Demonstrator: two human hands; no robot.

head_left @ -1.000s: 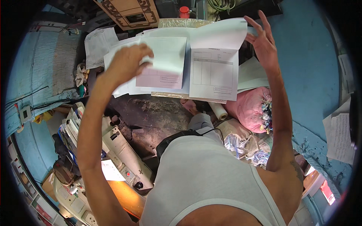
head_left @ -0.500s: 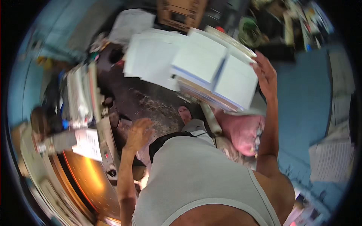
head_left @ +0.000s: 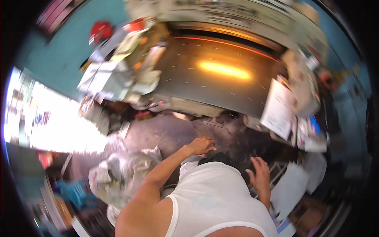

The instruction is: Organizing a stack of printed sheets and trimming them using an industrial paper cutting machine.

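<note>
My left hand [head_left: 201, 145] hangs in front of my waist, palm down and loosely bent, with nothing seen in it. Its fingertips are a little blurred. At my right side, my right hand [head_left: 260, 177] is raised with fingers apart and holds nothing. Ahead of me stands a large machine with a dark metal bed [head_left: 185, 85], crossed by a red light line and an orange glow. White paper sheets [head_left: 292, 187] lie beside my right hand, partly hidden behind it.
A white printed sheet [head_left: 278, 108] hangs at the machine's right front. Papers and a white bundle [head_left: 104, 81] are piled at its left. A large whitish plastic sack [head_left: 122, 177] stands on the floor to my left. Bright light comes through an opening [head_left: 55, 114] at far left.
I have turned left, from the stacks of white paper to the machine. My right hand has left the paper stack and come down to my side; my left stays empty near my waist.
</note>
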